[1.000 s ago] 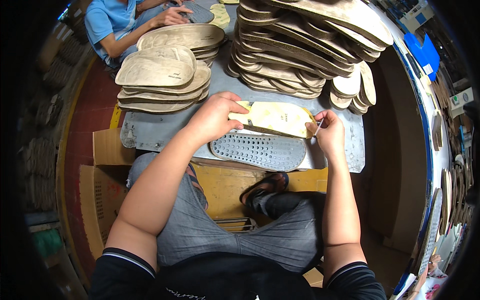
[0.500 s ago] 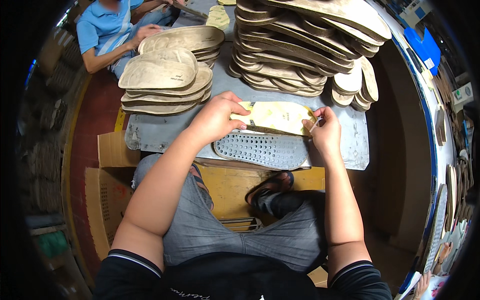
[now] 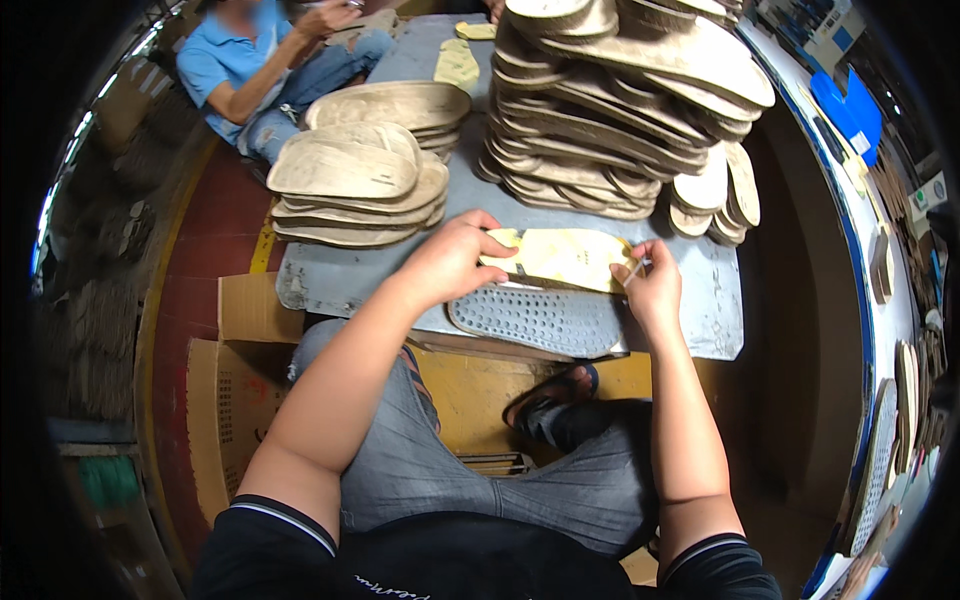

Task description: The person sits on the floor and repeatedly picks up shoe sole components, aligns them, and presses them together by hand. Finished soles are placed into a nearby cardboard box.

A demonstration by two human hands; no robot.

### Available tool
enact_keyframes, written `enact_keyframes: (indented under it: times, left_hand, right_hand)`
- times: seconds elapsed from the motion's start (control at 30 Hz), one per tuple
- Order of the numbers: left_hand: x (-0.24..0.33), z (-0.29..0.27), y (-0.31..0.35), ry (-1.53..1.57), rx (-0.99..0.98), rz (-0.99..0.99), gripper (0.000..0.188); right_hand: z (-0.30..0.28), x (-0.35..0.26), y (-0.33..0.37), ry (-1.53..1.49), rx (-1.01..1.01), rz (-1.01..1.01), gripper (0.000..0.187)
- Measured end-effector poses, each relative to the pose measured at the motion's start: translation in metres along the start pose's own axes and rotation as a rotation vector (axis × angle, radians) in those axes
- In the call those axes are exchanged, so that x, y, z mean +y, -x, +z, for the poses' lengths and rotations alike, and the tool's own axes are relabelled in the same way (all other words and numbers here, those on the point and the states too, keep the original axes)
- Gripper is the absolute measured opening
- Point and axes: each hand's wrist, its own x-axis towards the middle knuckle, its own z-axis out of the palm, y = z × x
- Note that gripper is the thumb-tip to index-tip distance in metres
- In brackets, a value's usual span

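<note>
In front of me a yellow sole-shaped template (image 3: 575,252) lies over a brown-edged footbed (image 3: 560,284). My left hand (image 3: 450,262) pinches its left end, thumb below and fingers above. At the other end is my right hand (image 3: 655,290), closed around a thin white pen-like stick (image 3: 635,271), with fingertips at the template's edge. Just nearer to me, a grey sole-shaped plate full of holes (image 3: 540,320) lies along the front edge of the grey table (image 3: 700,325). Part of the footbed is hidden under the template.
Tall piles of brown footbeds (image 3: 600,130) stand behind my hands, with a lower stack (image 3: 345,185) at the left. Another person (image 3: 240,75) in a blue shirt sits at the far left. Another yellow template (image 3: 457,65) lies farther back. A cardboard box (image 3: 255,308) stands left of my legs.
My view has shifted, so the table sits lower and more to the right. Both hands keep their hold. The other person's hand has risen away from the stack.
</note>
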Motion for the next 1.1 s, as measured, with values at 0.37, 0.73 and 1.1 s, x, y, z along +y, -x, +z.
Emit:
enact_keyframes:
  times: [0.37,0.73,1.1]
  left_hand:
    - [0.0,0.013,0.004,0.034,0.045,-0.029,0.044]
    - [0.004,0.011,0.0,0.036,-0.004,-0.039,0.039]
    - [0.005,0.01,0.001,-0.014,0.02,0.022,0.038]
  right_hand:
    - [-0.005,-0.012,0.0,-0.038,-0.09,-0.095,0.049]
    - [-0.004,-0.119,-0.002,-0.677,-0.629,-0.121,0.032]
    - [0.06,-0.079,-0.013,-0.385,-0.445,-0.19,0.032]
